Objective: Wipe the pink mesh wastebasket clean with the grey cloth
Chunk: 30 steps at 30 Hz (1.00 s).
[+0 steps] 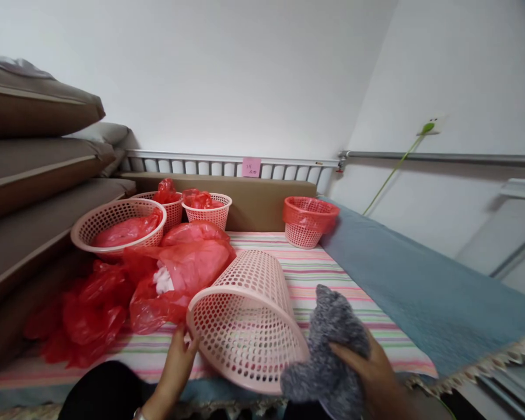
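Observation:
A pink perforated basket lies on its side on the striped sheet, its base turned toward me. My left hand grips the basket's base rim at the lower left, fingers curled round the edge. My right hand is closed on a fuzzy grey cloth, which rests against the basket's lower right side. A red plastic bag with something white inside lies just left of the basket.
Several pink baskets holding red bags stand at the back left, and one lined basket at the back right. More red bags are heaped on the left. Stacked cushions rise on the left; a blue blanket covers the right.

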Each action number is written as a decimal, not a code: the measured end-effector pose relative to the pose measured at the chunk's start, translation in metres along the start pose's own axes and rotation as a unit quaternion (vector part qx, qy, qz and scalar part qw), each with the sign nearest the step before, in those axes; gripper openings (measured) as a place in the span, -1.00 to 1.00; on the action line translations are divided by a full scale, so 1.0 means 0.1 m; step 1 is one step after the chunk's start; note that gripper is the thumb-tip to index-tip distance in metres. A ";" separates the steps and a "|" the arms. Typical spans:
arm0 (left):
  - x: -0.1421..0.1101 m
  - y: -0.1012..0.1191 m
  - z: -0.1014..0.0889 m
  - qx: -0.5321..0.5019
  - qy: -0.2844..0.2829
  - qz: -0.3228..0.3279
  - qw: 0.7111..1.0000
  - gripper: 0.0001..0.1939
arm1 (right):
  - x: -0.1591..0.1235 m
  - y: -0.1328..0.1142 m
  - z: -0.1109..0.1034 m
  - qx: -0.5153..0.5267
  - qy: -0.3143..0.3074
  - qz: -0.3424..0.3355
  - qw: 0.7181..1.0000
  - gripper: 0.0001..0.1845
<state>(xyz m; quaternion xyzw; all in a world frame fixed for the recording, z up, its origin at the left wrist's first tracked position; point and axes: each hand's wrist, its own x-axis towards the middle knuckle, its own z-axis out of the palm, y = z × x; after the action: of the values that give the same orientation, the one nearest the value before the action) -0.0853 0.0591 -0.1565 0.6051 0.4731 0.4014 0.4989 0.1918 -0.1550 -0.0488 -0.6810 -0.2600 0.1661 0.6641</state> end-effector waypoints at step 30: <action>-0.87 1.34 0.92 -0.095 -0.323 0.215 0.917 -0.55 | -0.43 -0.20 0.38 -0.248 -0.083 -0.480 0.837 -0.48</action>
<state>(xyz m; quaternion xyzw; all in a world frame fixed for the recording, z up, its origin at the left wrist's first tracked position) 0.0061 -0.0537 -0.0430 0.7387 0.1038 0.3250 0.5814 0.1323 -0.1492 -0.0363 -0.5965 -0.6407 -0.1879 0.4454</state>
